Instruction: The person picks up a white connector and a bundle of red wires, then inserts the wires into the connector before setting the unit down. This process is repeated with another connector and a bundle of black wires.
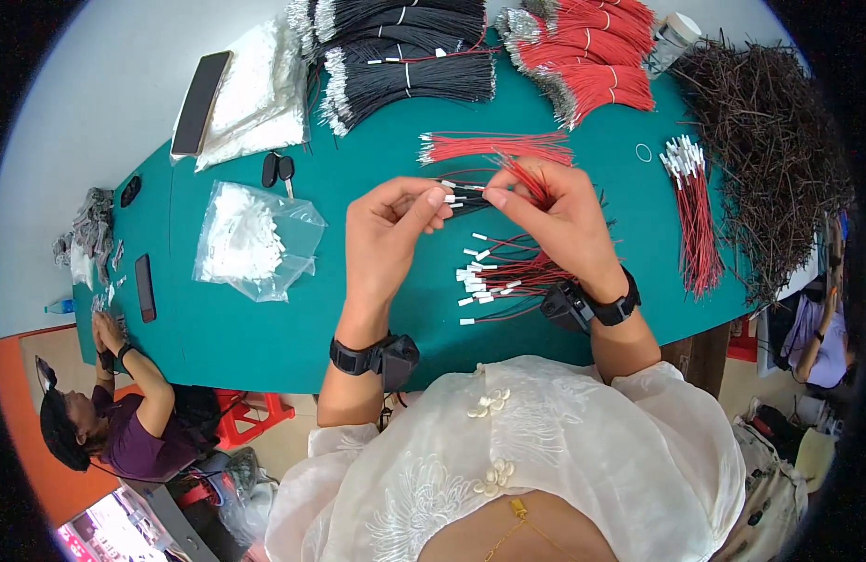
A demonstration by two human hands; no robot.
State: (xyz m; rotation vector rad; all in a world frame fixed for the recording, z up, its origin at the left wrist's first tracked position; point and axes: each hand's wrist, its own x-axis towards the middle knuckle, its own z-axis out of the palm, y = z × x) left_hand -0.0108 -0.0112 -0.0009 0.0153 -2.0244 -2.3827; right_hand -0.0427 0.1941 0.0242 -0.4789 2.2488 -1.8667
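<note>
In front of me, my left hand (pixel 388 229) pinches a small white connector (pixel 450 199) between thumb and forefinger. My right hand (pixel 566 217) is closed around a bundle of red wires (pixel 522 173), its thumb and forefinger pressed together close to the left fingertips. Dark wires run between the two hands. Below the right hand lies a loose pile of red and black wires with white connectors (pixel 489 279). Just beyond my hands is a flat row of red wires (pixel 499 147). Which wire enters the pinched connector is too small to tell.
Black wire bundles (pixel 414 80) and red wire bundles (pixel 601 80) line the far side of the green table (pixel 255 347). A bag of white connectors (pixel 246 244) and car keys (pixel 278 170) lie left. Finished-looking wires (pixel 693 220) and a dark wire heap (pixel 765 159) are right. Another person (pixel 138 412) works at left.
</note>
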